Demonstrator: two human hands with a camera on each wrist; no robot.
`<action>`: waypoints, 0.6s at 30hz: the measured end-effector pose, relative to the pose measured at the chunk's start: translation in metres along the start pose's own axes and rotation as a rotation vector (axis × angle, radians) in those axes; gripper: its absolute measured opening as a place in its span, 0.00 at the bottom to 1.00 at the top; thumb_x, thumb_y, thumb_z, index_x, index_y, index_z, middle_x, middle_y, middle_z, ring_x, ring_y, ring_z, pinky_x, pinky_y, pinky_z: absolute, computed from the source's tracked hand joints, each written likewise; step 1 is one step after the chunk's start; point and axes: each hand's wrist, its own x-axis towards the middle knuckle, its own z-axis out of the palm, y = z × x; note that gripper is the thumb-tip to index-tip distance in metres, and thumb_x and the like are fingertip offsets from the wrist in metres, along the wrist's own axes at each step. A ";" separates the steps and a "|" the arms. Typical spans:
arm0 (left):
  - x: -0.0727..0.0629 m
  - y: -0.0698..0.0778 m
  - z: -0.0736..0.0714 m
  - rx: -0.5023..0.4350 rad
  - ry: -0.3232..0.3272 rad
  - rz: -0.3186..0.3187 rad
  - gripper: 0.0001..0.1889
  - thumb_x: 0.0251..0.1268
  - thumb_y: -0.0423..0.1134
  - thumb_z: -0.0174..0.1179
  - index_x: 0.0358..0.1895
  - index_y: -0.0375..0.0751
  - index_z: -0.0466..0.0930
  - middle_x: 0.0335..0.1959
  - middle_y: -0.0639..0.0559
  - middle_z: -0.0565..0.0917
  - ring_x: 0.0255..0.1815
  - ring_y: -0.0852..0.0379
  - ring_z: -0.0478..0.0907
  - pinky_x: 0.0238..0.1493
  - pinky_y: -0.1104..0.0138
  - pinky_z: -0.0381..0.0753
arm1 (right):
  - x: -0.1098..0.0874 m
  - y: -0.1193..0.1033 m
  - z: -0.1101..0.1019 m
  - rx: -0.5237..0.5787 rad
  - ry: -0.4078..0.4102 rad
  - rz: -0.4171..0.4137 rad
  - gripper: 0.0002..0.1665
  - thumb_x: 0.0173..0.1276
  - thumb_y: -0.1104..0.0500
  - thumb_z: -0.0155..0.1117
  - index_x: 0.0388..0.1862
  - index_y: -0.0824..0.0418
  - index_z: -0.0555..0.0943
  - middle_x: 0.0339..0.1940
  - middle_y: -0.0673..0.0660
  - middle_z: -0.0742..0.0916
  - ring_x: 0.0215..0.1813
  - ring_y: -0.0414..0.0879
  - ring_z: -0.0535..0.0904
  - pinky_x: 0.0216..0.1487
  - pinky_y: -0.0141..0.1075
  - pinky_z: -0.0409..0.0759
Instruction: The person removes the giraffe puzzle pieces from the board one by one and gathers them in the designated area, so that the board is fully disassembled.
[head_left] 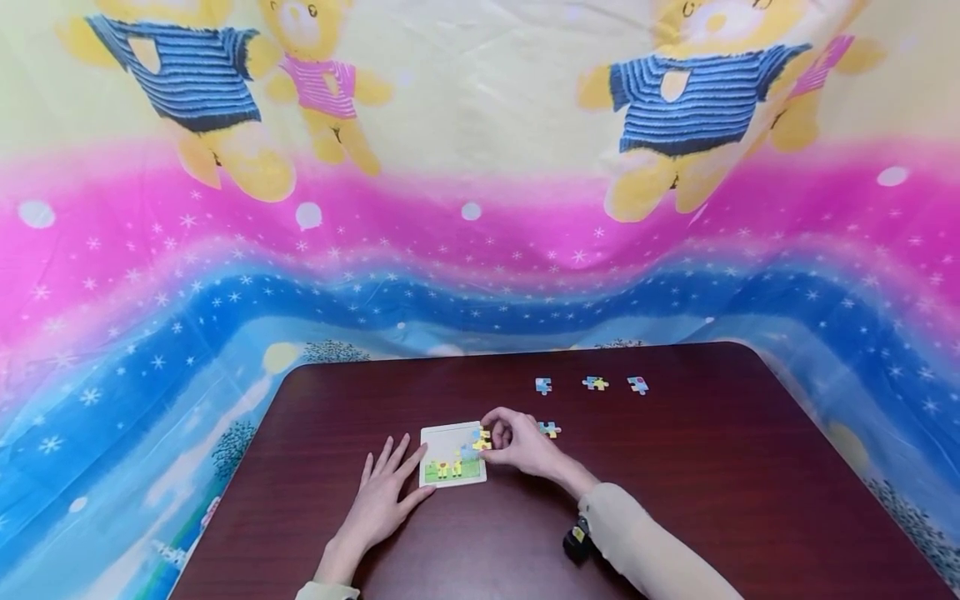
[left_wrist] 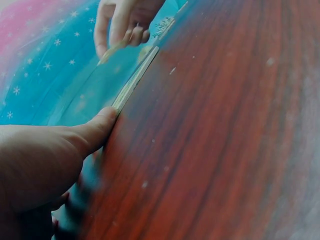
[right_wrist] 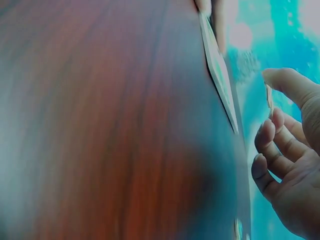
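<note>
A square puzzle board (head_left: 444,440) with a pale frame lies on the table, its lower part filled with green pieces showing yellow animals. My left hand (head_left: 381,502) rests at the board's left side with fingers spread; its thumb (left_wrist: 97,129) touches the near edge in the left wrist view. Over the board's right side, my right hand (head_left: 523,443) pinches a yellow and blue jigsaw piece (head_left: 482,438) between thumb and fingers. In the right wrist view that piece (right_wrist: 269,99) stands edge-on, raised above the board, the other fingers curled below it.
One loose piece (head_left: 550,429) lies just beyond the right hand. Farther back on the dark wooden table (head_left: 720,467) are three more pieces in a row: left (head_left: 543,386), middle (head_left: 596,383) and right (head_left: 638,385). A printed cloth (head_left: 480,250) hangs behind the table.
</note>
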 end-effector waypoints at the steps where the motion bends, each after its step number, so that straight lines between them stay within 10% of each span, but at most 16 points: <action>1: 0.000 0.000 0.000 -0.001 0.001 -0.001 0.36 0.75 0.57 0.69 0.82 0.50 0.74 0.87 0.35 0.67 0.90 0.28 0.56 0.85 0.25 0.50 | -0.003 0.002 -0.006 -0.005 0.009 0.011 0.24 0.66 0.60 0.85 0.57 0.63 0.85 0.30 0.54 0.85 0.29 0.34 0.75 0.34 0.28 0.77; 18: -0.002 -0.001 -0.001 -0.005 0.008 0.006 0.37 0.75 0.57 0.69 0.82 0.49 0.75 0.87 0.35 0.67 0.90 0.28 0.56 0.85 0.25 0.50 | -0.063 0.063 -0.116 -0.171 0.141 0.156 0.22 0.68 0.61 0.83 0.56 0.66 0.85 0.29 0.52 0.83 0.29 0.37 0.75 0.34 0.30 0.76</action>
